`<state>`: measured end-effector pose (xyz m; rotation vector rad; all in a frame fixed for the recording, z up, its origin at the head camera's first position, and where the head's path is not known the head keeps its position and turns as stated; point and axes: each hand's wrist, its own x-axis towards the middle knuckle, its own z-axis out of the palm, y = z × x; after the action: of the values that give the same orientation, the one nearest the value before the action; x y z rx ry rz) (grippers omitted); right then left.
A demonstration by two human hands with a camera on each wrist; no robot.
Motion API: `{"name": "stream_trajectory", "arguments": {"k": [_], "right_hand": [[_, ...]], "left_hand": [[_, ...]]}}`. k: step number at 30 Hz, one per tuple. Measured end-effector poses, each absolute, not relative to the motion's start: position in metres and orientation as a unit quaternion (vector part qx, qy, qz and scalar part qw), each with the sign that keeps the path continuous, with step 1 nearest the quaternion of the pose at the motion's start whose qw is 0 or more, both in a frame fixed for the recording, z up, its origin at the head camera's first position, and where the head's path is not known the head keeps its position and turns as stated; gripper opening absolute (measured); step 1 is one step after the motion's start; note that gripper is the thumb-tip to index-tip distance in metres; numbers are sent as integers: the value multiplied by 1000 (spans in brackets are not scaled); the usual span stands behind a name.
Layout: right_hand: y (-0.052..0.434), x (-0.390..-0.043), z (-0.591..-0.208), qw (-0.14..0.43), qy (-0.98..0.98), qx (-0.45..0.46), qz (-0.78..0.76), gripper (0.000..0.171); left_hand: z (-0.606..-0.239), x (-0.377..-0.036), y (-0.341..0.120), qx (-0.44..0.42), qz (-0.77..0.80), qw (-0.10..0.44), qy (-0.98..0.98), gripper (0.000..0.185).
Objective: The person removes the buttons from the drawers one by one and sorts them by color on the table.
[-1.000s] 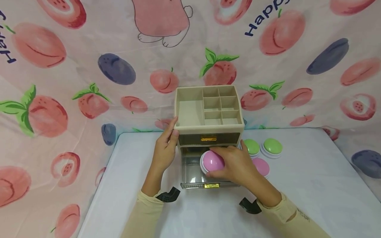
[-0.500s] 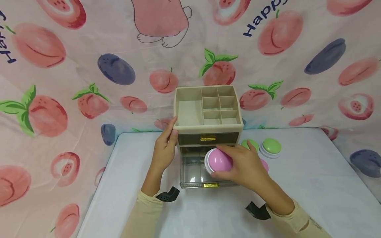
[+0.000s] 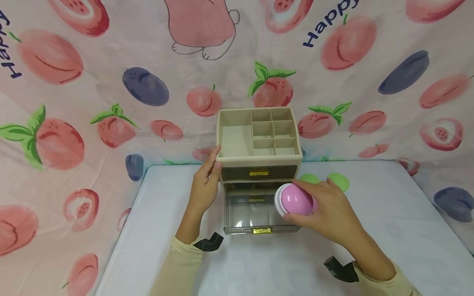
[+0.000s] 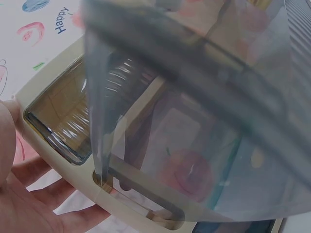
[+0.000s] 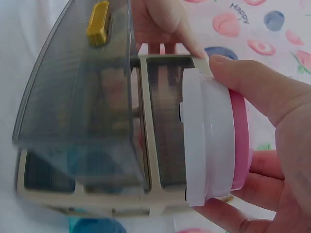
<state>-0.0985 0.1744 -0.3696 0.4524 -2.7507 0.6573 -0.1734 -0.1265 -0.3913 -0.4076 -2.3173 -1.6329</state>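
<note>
My right hand (image 3: 327,207) pinches a round pink-domed button with a white base (image 3: 296,200), thumb on one side and fingers on the other. The button is tilted over the right part of a pulled-out clear grey drawer (image 3: 240,213). In the right wrist view, the button's white base (image 5: 209,141) faces the organizer, its pink top toward my palm. The beige desktop organizer (image 3: 237,142) has a shut upper drawer (image 3: 238,172). My left hand (image 3: 205,185) rests against its left side with fairly straight fingers, seen also as fingers (image 4: 53,194) in the left wrist view.
Two green-topped round buttons (image 3: 338,181) stand on the white table (image 3: 389,230) right of the organizer, partly hidden by my right hand. Another pink top (image 3: 314,204) shows behind the held button. A fruit-print cloth (image 3: 148,41) hangs behind the table.
My right hand has moved right with the pink button, from over the drawer's middle to its right side. More of the drawer's inside shows. My left hand and the organizer have stayed put.
</note>
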Motion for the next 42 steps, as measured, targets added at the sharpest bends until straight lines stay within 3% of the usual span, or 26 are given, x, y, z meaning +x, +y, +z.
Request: {"name": "stream_trajectory", "arguments": {"k": [10, 28, 35, 42], "right_hand": [[224, -92, -382, 183, -954, 97, 218, 83], [320, -113, -450, 75, -979, -54, 184, 97], [336, -118, -471, 0, -978, -87, 192, 106], [339, -124, -481, -37, -973, -91, 210, 109]], "left_hand": [[-389, -172, -125, -134, -565, 132, -804, 48], [-384, -168, -125, -144, -566, 145, -799, 47], [-388, -170, -125, -139, -572, 137, -797, 47], [-390, -172, -126, -137, -572, 136, -797, 48]]}}
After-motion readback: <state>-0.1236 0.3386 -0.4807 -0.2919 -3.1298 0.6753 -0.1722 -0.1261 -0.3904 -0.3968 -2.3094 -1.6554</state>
